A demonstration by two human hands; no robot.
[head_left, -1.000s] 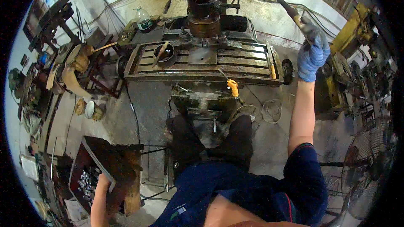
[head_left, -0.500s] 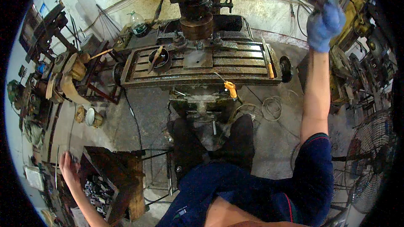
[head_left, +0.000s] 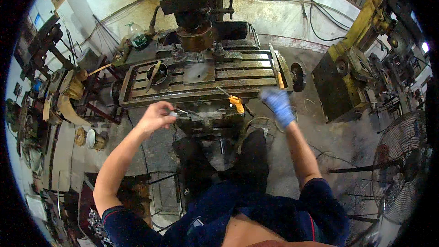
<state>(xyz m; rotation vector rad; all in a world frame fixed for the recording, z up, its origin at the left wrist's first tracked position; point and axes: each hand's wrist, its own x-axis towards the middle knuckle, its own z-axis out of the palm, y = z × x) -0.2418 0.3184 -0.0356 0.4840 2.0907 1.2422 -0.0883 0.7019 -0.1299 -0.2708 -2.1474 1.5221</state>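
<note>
Left hand (head_left: 157,118) moved from the bin (head_left: 85,200) of metal parts (head_left: 95,225), pinching a piece (head_left: 173,114) — right grip (head_left: 276,104) unclear.

A machine workshop: mill (head_left: 195,37) over a slotted tabletop (head_left: 248,70), yellow machine (head_left: 337,74) at right, metal parts (head_left: 95,223) near left.

Bare left grip (head_left: 157,116) and blurred blue-gloved right grip (head_left: 278,106) flank yellow plastic gun-shaped tool (head_left: 237,104) at near edge of slotted grey metal surface (head_left: 251,71).
</note>
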